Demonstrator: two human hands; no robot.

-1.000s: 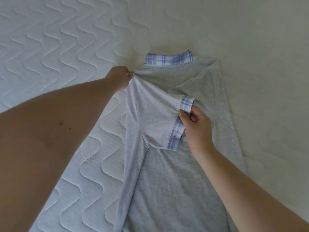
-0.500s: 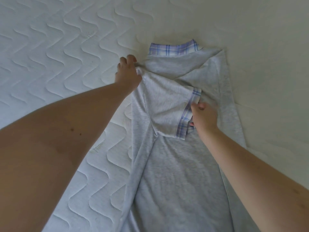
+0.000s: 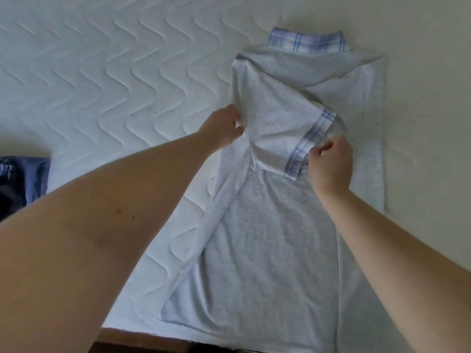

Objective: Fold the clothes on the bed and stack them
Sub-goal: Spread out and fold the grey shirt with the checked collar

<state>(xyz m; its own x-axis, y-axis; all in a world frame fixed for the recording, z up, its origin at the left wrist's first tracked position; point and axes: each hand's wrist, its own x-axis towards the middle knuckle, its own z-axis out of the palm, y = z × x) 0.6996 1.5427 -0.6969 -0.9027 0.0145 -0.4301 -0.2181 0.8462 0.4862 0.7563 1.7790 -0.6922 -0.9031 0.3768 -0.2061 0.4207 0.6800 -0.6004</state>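
Centrally, grey shirt (image 3: 275, 238) lies on the quilted mattress (image 3: 102, 72), sleeve folded inward. Left hand (image 3: 223, 129) pinches its left edge; right hand (image 3: 331, 164) pinches the plaid cuff (image 3: 308, 146). Dark garment (image 3: 20, 182) at left edge.

surface: white quilted mattress with wavy stitching (image 3: 107, 72) | on it: light grey polo shirt with blue plaid collar (image 3: 267, 238), lying flat | left of shirt, well apart: dark blue folded garment (image 3: 23, 182)

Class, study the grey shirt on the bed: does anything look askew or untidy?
Yes. The grey shirt has its left edge rolled up from the mattress, baring the pale inside near the hem, and the folded sleeve lies slanted.
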